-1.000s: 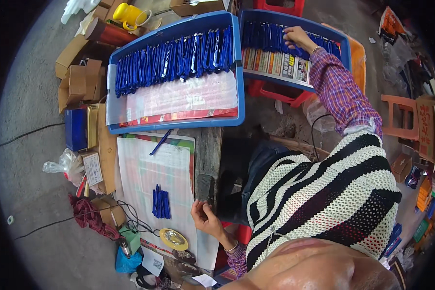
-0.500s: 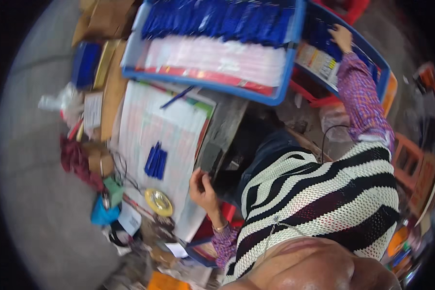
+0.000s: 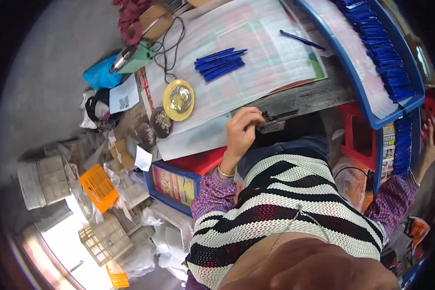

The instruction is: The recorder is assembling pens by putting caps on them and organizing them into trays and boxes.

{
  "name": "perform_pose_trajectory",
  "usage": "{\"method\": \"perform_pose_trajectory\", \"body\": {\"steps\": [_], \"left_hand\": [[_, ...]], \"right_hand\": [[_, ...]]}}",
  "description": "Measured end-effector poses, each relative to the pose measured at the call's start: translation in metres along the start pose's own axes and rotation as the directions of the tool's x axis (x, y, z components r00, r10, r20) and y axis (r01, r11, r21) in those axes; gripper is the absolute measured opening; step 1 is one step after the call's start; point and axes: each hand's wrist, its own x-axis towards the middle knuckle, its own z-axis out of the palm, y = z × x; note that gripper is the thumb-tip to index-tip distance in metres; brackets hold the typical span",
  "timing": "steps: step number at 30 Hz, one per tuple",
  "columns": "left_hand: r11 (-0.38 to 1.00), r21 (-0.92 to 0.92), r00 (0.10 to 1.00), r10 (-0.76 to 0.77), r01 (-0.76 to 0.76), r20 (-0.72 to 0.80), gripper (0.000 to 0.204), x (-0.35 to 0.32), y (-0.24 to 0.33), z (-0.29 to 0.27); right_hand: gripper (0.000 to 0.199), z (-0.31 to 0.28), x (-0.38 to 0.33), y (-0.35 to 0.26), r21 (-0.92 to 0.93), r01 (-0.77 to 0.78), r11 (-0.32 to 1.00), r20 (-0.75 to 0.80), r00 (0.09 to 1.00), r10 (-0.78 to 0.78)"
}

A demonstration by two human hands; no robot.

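My left hand (image 3: 242, 131) is closed, its curled fingers at the dark wooden table edge (image 3: 299, 105). Whether anything is inside them is hidden. Far to the right, my right hand (image 3: 430, 137) has its fingers stretched out beside the second blue crate (image 3: 378, 162), which holds slim blue pens (image 3: 402, 145); nothing shows in it. A small bundle of blue pens (image 3: 220, 64) lies on the white sheet (image 3: 261, 58) covering the table. One single blue pen (image 3: 302, 40) lies apart. Several rows of blue pens (image 3: 379, 48) fill the large blue tray (image 3: 367, 113).
A yellow dish (image 3: 167, 102) with something shiny in it sits at the table's left end, by dark slippers (image 3: 160, 122). Below stands a blue box (image 3: 171, 205) beside red plastic. A red stool (image 3: 357, 137) is under the tray. Cartons and an orange crate (image 3: 100, 186) clutter the left.
The whole view has turned, so the table now lies ahead and the tray to the right. My right hand has moved off the pens in the crate to its far side.
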Motion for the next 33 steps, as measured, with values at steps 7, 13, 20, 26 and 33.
{"method": "perform_pose_trajectory", "body": {"steps": [7,13,20,26,33], "left_hand": [[0.999,-0.034,0.993,0.034,-0.038,-0.11,0.018,-0.012,-0.006,-0.023],[0.997,-0.072,0.986,-0.048,0.037,-0.158,0.012,-0.029,-0.017,-0.052],[0.749,-0.612,0.888,-0.432,0.254,-0.16,0.009,-0.045,-0.036,-0.073],[-0.296,-0.947,0.854,-0.518,-0.121,0.053,0.042,-0.039,-0.041,-0.099],[-0.419,-0.896,0.887,-0.457,-0.148,0.067,0.05,-0.042,-0.05,-0.095]], "right_hand": [[0.028,0.13,-0.007,-0.182,0.029,0.181,0.983,0.539,0.826,-0.167],[0.035,0.272,-0.014,-0.252,0.226,0.539,0.811,0.858,0.285,-0.428],[0.029,0.417,-0.003,-0.228,0.185,0.841,0.509,0.828,0.146,-0.542],[0.022,0.442,-0.014,-0.231,0.151,0.785,0.601,0.816,0.244,-0.524],[0.018,0.445,-0.015,-0.22,0.202,0.699,0.685,0.816,0.267,-0.513]]}}
